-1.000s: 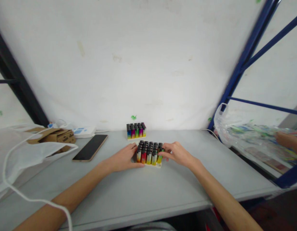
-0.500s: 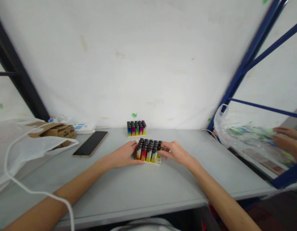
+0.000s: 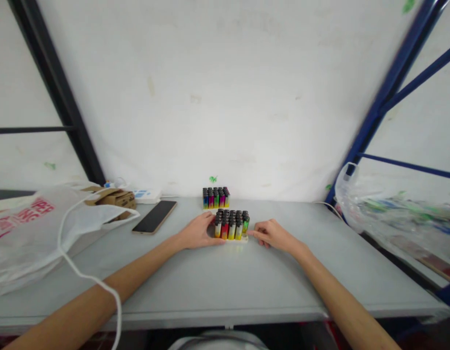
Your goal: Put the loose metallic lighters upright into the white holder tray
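Note:
A pale tray of lighters (image 3: 228, 228) stands on the grey table, its black-topped lighters upright in rows. White-yellow and red ones make up the front row, and a green lighter (image 3: 246, 223) shows at the right side, behind a vacant front corner slot. My left hand (image 3: 200, 230) grips the tray's left side, thumb along the front and fingers behind. Beside the right front corner is my right hand (image 3: 270, 234), fingers curled, the index fingertip at the tray's edge. Whether anything is inside those curled fingers is hidden.
A second tray of lighters (image 3: 216, 198) stands behind, near the wall. To the left lie a phone (image 3: 155, 217), a cardboard box (image 3: 119, 199) and a white plastic bag (image 3: 35, 238), with a white cable (image 3: 90, 277) crossing in front. Clear plastic bags (image 3: 400, 214) are beyond the blue frame (image 3: 371, 116).
My right hand has drawn back to the right from the lighters at the tray's right front, its fingers now curled. My left hand stays on the tray. The camera view has shifted.

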Motion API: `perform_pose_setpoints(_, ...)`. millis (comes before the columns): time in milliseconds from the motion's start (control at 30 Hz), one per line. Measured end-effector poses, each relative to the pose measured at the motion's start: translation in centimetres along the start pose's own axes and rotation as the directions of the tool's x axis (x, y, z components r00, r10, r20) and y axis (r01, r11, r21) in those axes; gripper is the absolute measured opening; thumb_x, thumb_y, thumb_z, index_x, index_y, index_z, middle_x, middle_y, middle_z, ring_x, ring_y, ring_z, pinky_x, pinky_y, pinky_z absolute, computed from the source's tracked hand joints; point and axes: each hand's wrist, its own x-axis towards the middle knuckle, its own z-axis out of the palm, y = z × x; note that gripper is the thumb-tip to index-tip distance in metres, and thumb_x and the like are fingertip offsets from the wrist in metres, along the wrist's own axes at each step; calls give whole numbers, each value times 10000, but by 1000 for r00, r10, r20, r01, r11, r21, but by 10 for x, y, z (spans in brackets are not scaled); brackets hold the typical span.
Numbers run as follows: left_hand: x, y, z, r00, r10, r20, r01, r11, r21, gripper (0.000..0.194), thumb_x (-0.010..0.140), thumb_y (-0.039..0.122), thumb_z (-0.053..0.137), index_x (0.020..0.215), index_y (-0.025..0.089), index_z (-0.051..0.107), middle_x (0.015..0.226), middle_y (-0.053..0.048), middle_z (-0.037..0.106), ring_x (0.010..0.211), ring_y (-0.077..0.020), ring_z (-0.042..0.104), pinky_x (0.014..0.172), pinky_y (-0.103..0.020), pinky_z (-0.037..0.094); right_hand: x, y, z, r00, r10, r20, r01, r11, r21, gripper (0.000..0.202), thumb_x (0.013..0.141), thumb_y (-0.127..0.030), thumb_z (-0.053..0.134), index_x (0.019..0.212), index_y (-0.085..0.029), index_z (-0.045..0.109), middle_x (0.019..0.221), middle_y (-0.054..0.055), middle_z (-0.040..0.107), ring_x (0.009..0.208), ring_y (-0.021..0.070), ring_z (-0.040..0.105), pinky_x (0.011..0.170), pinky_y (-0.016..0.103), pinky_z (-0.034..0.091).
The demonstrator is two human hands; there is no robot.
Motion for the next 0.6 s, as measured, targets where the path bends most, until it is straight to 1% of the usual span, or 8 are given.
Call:
perform_pose_setpoints(67, -1, -4, -6, 999, -34, -16, 35, 999, 21, 688, 774, 754, 709, 1158, 184, 671, 1158, -140, 681, 1066, -357, 644, 964, -441, 506, 1, 2, 1, 1000, -20, -16, 20, 999, -42, 491, 1036, -541, 496, 700, -193, 585, 591, 12, 649, 496, 135, 546, 562, 251, 397)
perform_pose_setpoints(100, -1, -6, -9, 997, -67, -25, 68, 997, 34, 677, 773, 756, 704, 1141, 189, 674, 1140, -136, 687, 1048, -356, 646, 946, -435, 507, 2, 3, 2, 999, -41, -28, 39, 997, -68, 482, 1043, -508, 487, 688, -194, 574, 587, 12, 637, 503, 134, 529, 563, 253, 375)
perform_pose_setpoints(233, 2, -18, -18, 970, -238, -57, 243, 963, 115, 618, 727, 776, 699, 946, 199, 675, 939, -123, 680, 885, -352, 646, 797, -414, 510, 19, 8, 5, 990, -138, -42, 127, 972, -200, 437, 1027, -399, 522, 642, -194, 540, 563, 5, 573, 518, 129, 441, 567, 271, 287)
perform_pose_setpoints(300, 3, -25, -19, 951, -292, -105, 302, 947, 107, 587, 696, 767, 715, 879, 212, 661, 894, -117, 672, 846, -349, 642, 763, -405, 501, 34, 11, 5, 988, -156, -22, 148, 966, -212, 426, 1018, -363, 539, 626, -194, 537, 552, 0, 561, 509, 126, 428, 577, 275, 281)
perform_pose_setpoints(367, 5, -30, -19, 929, -331, -166, 342, 938, 47, 566, 638, 747, 763, 829, 224, 660, 852, -101, 670, 811, -338, 641, 748, -393, 497, 53, 14, 4, 988, -146, -41, 138, 978, -159, 409, 1007, -321, 554, 617, -195, 545, 543, -4, 561, 508, 129, 441, 595, 278, 296)
perform_pose_setpoints(433, 6, -35, -19, 906, -361, -221, 361, 932, -40, 544, 560, 706, 834, 771, 233, 669, 797, -86, 667, 767, -325, 641, 732, -381, 496, 75, 17, 5, 985, -86, -148, 83, 996, -30, 390, 974, -277, 599, 594, -200, 553, 524, -10, 553, 521, 140, 459, 624, 283, 322)
perform_pose_setpoints(500, 8, -38, -19, 899, -366, -242, 355, 931, -91, 519, 513, 668, 880, 722, 238, 679, 759, -88, 667, 741, -328, 643, 728, -383, 496, 98, 19, 8, 952, 29, -304, 17, 989, 149, 375, 931, -245, 654, 569, -206, 562, 510, -12, 545, 556, 158, 488, 676, 291, 357)
perform_pose_setpoints(600, 11, -41, -20, 906, -347, -242, 337, 938, -84, 503, 508, 666, 888, 687, 242, 685, 747, -99, 673, 753, -347, 653, 742, -394, 491, 132, 18, 19, 892, 130, -433, -5, 960, 279, 315, 974, -287, 598, 668, -215, 619, 608, 9, 618, 679, 193, 573, 771, 303, 410)
